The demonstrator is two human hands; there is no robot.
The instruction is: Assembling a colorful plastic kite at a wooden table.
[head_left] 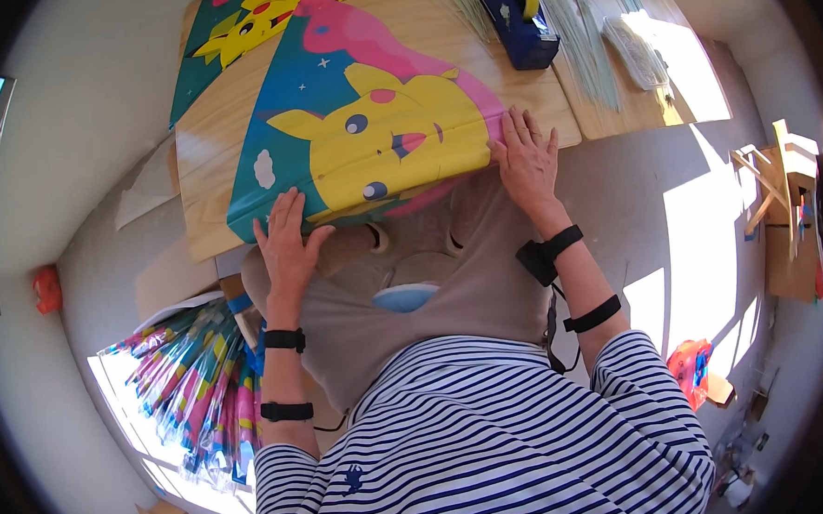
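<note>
A glossy printed sheet [396, 132], perhaps a kite sail, lies over the near edge of the wooden table [207, 170]. It is teal and pink with a big yellow cartoon face, and its near edge hangs slightly over the tabletop. My left hand [289, 235] rests with stretched fingers on the sheet's near left corner. At the sheet's right edge, my right hand [526, 163] lies flat, fingers pointing away from me. Neither hand grips anything. Beyond, at the far left, a second sheet [224, 48] of similar print lies on the table.
A dark blue tape dispenser [525, 32] with yellow tape stands at the back right. Beside it are thin pale rods [582, 39] and a clear plastic box [635, 54]. Bundled printed pieces in clear sleeves [199, 380] sit low on my left. A wooden stand [781, 210] is at far right.
</note>
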